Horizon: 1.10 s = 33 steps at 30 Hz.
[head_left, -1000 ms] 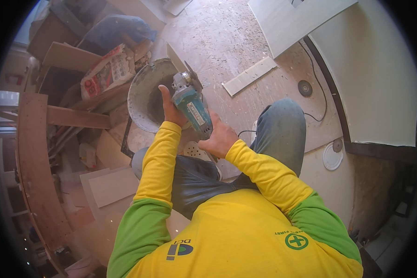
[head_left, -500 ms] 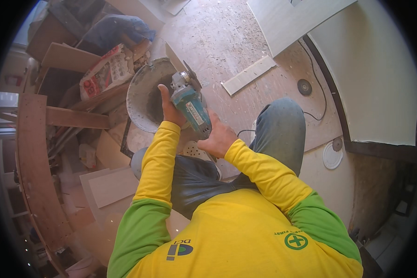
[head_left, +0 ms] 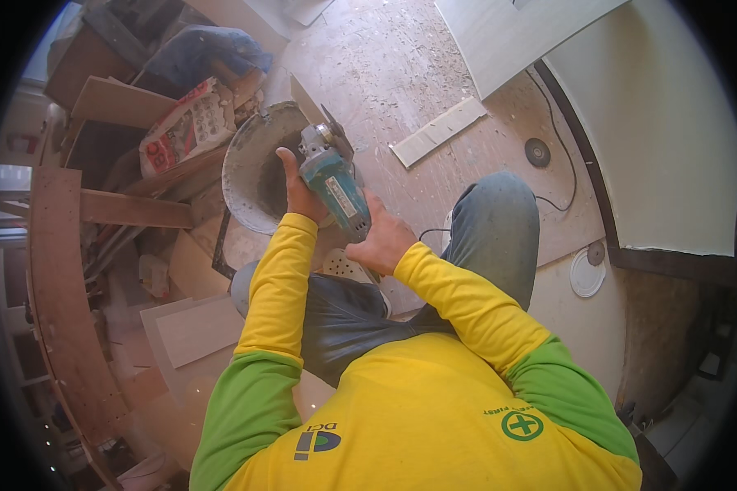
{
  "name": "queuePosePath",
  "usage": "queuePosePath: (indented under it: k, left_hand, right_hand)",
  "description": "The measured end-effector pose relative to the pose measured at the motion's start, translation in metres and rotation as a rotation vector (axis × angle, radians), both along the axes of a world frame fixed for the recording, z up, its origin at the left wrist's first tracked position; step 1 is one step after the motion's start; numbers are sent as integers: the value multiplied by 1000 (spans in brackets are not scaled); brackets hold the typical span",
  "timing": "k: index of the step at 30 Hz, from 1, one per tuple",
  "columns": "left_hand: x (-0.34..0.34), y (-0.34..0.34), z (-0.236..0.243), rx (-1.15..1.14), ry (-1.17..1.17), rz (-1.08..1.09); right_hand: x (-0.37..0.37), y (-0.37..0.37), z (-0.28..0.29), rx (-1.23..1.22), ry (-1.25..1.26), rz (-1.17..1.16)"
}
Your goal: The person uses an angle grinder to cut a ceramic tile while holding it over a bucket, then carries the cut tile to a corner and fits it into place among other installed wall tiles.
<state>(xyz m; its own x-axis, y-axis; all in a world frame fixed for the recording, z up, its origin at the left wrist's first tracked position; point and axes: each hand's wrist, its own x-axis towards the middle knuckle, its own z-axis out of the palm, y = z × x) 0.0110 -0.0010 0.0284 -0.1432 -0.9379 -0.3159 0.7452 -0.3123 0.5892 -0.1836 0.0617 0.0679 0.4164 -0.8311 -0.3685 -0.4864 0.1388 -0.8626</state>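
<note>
I hold a teal angle grinder [head_left: 330,182], its metal head and disc angled toward the upper left over a dusty, pale bucket [head_left: 241,176]. My right hand [head_left: 382,237] grips the rear of the grinder's body. My left hand [head_left: 299,192] is at the grinder's left side, thumb raised, with its fingers mostly hidden underneath. A thin pale board [head_left: 305,100] stands behind the disc at the bucket's rim; whether they touch is unclear. My right knee [head_left: 499,204] is bent beside my right hand.
Planks [head_left: 57,270], a torn sack [head_left: 180,131] and blue sheeting [head_left: 209,61] crowd the left. A narrow strip [head_left: 438,131], loose disc [head_left: 537,153], cord [head_left: 567,184] and round lid [head_left: 585,278] lie to the right. A large panel [head_left: 520,37] is at upper right.
</note>
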Motion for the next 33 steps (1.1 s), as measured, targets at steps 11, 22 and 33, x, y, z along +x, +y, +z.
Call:
queuePosePath:
  k: [11,22,33]
  left_hand:
    - [-3,0,-10,15,-74,46]
    - [-8,10,-21,-20,-96,95]
    - [-7,17,-37,-74,-166,140]
  right_hand:
    - [3,-3,-16,-41,6,-24]
    - [10,2,-26,-50,-66,-114]
    - [15,-1,-29,-95,-118,-106]
